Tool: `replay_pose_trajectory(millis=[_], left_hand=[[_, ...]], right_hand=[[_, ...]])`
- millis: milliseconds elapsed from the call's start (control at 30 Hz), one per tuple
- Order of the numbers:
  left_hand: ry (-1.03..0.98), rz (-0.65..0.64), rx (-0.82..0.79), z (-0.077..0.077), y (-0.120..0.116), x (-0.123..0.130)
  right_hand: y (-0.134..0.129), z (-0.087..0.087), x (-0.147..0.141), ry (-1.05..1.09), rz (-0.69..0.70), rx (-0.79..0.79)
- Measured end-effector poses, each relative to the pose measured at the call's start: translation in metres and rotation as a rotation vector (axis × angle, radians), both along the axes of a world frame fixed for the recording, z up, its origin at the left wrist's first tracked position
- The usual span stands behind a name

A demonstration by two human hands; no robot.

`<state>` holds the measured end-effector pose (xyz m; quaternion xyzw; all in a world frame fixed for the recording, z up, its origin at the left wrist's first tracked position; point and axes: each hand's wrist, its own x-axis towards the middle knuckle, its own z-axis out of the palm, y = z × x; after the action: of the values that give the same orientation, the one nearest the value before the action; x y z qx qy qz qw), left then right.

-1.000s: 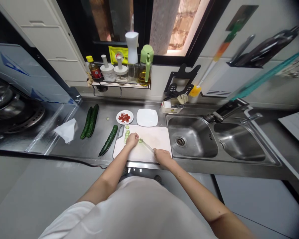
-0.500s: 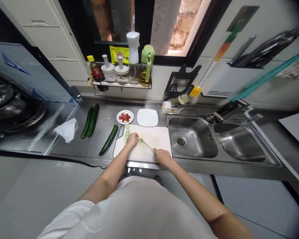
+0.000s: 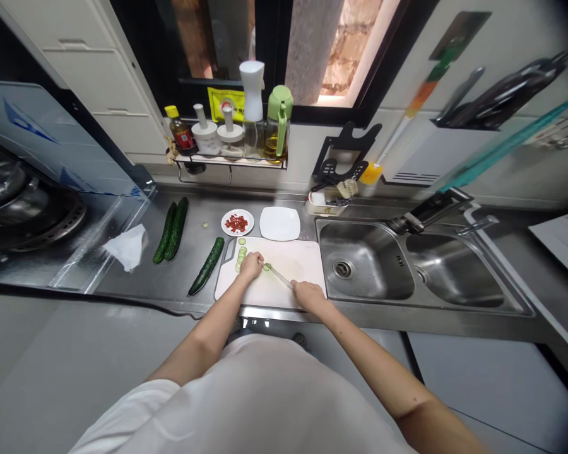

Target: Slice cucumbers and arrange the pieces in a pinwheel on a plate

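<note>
My right hand [image 3: 308,295] is closed around the handle of a kitchen knife [image 3: 280,275], its blade pointing up and left over the white cutting board [image 3: 298,265]. A cucumber slice [image 3: 267,267] lies at the blade's far end. Close to that end, my left hand [image 3: 252,265] is closed with its fingers curled downward; whatever sits under the fingertips is hidden. Left of this hand, several pale green cucumber slices [image 3: 242,252] form an overlapping row on the board. A whole cucumber [image 3: 206,266] rests on the counter beside the board's left edge.
Two more cucumbers [image 3: 171,230] lie farther left, near a crumpled white cloth [image 3: 127,247]. Behind the board stand a plate of chopped red pieces [image 3: 226,229] and a square white plate [image 3: 280,224]. A double sink [image 3: 373,287] is at right; a condiment shelf [image 3: 260,162] hangs above.
</note>
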<state>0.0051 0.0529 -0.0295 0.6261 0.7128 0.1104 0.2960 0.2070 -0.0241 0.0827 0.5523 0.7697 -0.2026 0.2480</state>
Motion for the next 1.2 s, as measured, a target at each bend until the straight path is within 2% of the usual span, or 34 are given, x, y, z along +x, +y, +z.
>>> replay_pose_trajectory(millis=[367,667,1000,1200], left_hand=[[0.005,-0.005,-0.005,0.003,-0.001,0.0],[-0.001,-0.005,0.004,0.003,-0.001,0.0],[0.003,-0.007,0.002,0.008,-0.003,0.001],[-0.006,-0.003,0.019,0.007,-0.006,0.001]], right_hand=[[-0.008,-0.004,0.014,0.004,-0.016,-0.011],[-0.02,-0.019,0.011,0.03,-0.033,0.061],[-0.019,-0.012,0.016,0.039,-0.047,0.027],[-0.029,-0.02,0.02,0.062,-0.112,0.048]])
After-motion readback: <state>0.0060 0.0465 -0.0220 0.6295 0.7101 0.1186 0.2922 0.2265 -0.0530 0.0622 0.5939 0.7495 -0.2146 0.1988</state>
